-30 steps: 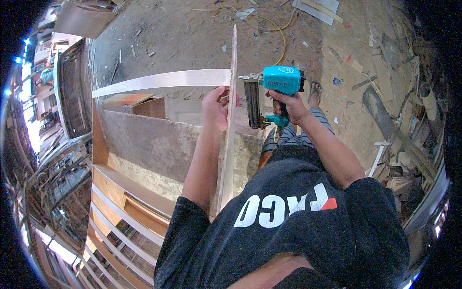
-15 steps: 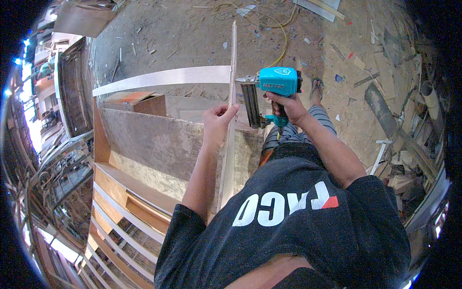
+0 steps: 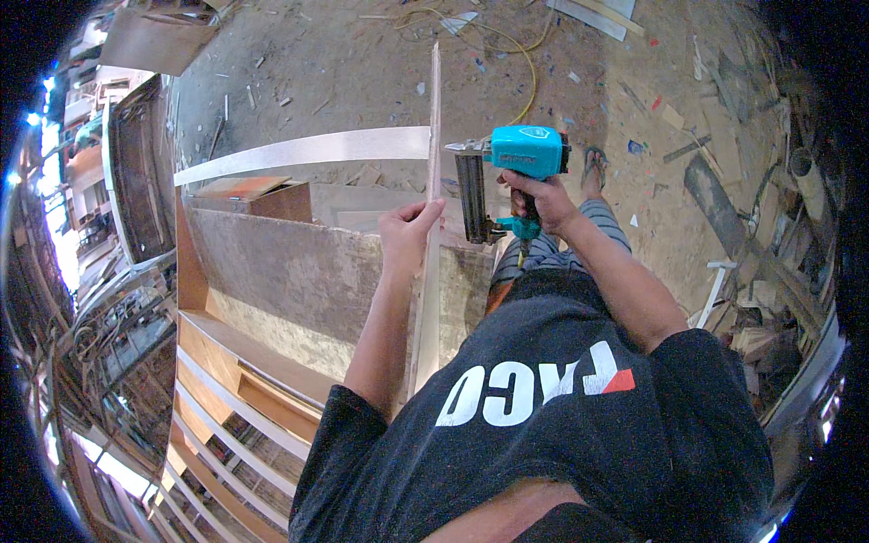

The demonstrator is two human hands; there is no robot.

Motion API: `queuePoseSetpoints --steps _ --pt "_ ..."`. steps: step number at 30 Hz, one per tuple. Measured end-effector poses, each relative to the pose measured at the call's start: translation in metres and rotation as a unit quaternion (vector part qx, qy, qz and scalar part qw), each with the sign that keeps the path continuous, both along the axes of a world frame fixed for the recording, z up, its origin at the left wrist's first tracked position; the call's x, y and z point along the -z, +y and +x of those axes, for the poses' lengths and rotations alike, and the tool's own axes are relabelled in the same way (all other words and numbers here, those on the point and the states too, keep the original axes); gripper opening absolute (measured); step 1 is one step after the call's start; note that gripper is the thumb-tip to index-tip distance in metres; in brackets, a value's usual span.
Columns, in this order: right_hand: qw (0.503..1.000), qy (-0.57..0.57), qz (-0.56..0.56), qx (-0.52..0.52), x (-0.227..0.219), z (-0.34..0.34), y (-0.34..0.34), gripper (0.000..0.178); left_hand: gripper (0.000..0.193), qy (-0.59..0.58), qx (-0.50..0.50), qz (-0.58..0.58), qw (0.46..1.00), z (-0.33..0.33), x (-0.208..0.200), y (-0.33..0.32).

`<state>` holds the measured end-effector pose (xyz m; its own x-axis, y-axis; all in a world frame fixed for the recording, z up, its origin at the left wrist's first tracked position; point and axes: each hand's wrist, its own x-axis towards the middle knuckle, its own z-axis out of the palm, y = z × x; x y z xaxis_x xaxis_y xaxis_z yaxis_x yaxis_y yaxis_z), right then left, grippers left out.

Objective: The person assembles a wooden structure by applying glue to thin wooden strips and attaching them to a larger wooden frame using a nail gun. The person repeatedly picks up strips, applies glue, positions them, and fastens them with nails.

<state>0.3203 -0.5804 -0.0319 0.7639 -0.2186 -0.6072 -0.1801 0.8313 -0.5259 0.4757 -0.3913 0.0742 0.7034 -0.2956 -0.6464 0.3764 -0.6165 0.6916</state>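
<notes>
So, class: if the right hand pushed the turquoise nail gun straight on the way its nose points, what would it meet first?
Probably the thin upright wooden panel. The right hand holds the nail gun with its nose aimed left at the panel's face, which the left hand steadies. Whether they already touch is unclear.

Teal nail gun (image 3: 512, 172) pointing nose at thin edge of upright pale wood strip (image 3: 429, 235), strip running along right edge of wooden cabinet frame (image 3: 272, 271).

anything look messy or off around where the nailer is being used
Yes: the dirt floor is strewn with wood offcuts and chips, and a yellow hose snakes loose across it. A foot in a sandal stands among the scraps.
</notes>
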Motion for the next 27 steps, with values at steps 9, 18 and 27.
queuePoseSetpoints --steps 9,18,27 --pt "1.0 -0.002 -0.001 -0.008 -0.005 0.008 -0.008 0.029 0.033 0.002 -0.008 -0.014 1.0 -0.002 -0.001 0.0" --pt "1.0 0.006 0.007 -0.008 -0.006 0.012 -0.007 0.027 0.034 0.003 -0.011 -0.002 1.0 -0.001 0.003 0.001" --pt "1.0 0.013 0.004 0.005 -0.003 0.006 -0.019 0.026 0.034 -0.057 0.035 0.031 0.997 -0.004 -0.008 -0.005"
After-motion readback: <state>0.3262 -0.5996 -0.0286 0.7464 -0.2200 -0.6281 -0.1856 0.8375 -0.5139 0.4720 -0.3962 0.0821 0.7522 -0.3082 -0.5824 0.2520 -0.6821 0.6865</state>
